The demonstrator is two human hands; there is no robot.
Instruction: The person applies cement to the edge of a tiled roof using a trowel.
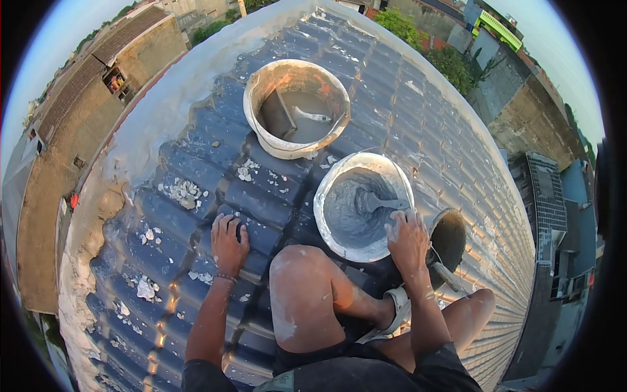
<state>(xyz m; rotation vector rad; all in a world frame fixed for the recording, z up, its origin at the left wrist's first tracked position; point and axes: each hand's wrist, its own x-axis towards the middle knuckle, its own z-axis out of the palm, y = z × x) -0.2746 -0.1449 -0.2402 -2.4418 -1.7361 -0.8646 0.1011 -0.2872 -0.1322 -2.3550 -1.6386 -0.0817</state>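
Observation:
My left hand (228, 243) lies on the dark glazed roof tiles (261, 219), fingers spread a little and bent, holding nothing. At the right side of a white bucket (324, 225), my right hand (407, 240) hooks its fingers over the rim; pale smears mark the fingers. Inside that bucket is a thick grey-white paste (353, 225). A paste-coated tool (384, 203) lies in it, its end close to my right fingertips, and its kind is hard to make out.
Further up stands a larger bucket (287, 151) holding murky liquid, a flat board-like tool (279, 112) and a whitish handle (312, 116). A dark bucket (449, 238) is right of my hand. Crumbled mortar (184, 193) litters the tiles. A cemented ridge (157, 130) edges the roof.

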